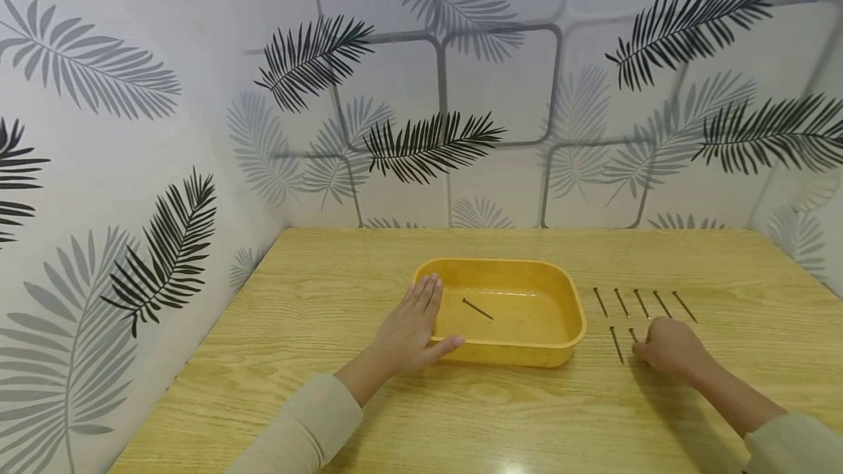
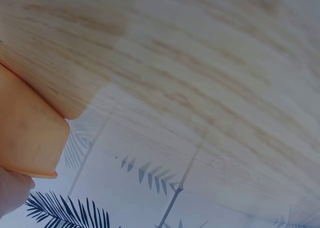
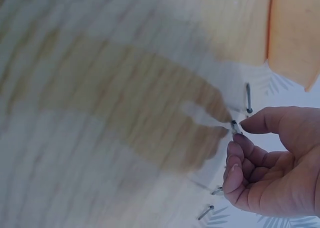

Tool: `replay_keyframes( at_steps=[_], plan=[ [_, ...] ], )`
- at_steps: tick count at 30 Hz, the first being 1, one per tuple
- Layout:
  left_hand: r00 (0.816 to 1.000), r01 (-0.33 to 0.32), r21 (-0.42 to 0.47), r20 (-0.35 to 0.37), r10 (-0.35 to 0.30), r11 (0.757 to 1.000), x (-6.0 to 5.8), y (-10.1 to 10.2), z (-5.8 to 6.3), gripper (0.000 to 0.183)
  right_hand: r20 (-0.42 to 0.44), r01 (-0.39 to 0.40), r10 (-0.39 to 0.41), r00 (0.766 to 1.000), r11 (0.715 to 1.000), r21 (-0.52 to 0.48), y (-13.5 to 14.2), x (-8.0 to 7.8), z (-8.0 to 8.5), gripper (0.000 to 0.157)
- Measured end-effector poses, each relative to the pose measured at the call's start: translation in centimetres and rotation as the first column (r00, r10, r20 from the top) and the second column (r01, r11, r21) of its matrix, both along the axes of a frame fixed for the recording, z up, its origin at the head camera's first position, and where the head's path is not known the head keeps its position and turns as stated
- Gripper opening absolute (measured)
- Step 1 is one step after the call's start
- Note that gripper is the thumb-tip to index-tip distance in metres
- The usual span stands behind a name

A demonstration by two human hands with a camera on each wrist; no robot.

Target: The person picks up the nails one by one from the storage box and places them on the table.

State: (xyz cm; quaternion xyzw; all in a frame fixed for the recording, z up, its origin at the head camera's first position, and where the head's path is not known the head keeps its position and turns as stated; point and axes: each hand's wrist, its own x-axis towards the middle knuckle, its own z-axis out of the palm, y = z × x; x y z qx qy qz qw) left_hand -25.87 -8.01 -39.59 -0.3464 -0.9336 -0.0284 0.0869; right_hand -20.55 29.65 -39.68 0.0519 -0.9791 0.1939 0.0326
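A shallow yellow plastic tray sits on the wooden table, with one dark nail lying inside it. My left hand rests on the tray's left end, fingers straight over the rim and thumb across the front edge. In the left wrist view, part of that hand shows beside the orange-looking tray. Right of the tray, my right hand pinches a nail at table level between thumb and fingers. The pinched nail also appears in the right wrist view, partly covered.
Several nails lie slanted in a back row to the right of the tray. In the front row, another nail lies between the tray and my right hand. A leaf-patterned wall stands along the back of the wooden table.
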Motion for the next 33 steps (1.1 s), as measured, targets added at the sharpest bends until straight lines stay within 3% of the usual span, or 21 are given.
replay_keyframes(
  at_steps=[8,21,33],
  plan=[
    [1.000,0.004,0.005,0.002,-0.004,1.000,0.0,-0.1,0.0,0.109,-0.057,0.007,-0.008,0.998,1.000,-0.013,-0.3,-0.8,1.1,0.048],
    [1.000,0.013,0.014,-0.001,-0.013,1.000,0.0,-0.2,0.2,0.109,-0.197,-0.028,0.006,0.980,0.993,-0.111,-3.2,-2.4,3.0,0.017],
    [1.000,0.002,0.006,0.015,-0.002,1.000,0.0,-0.1,0.0,0.108,-0.223,-0.111,0.072,0.972,0.980,-0.166,-7.2,-4.1,4.1,0.011]
  ],
)
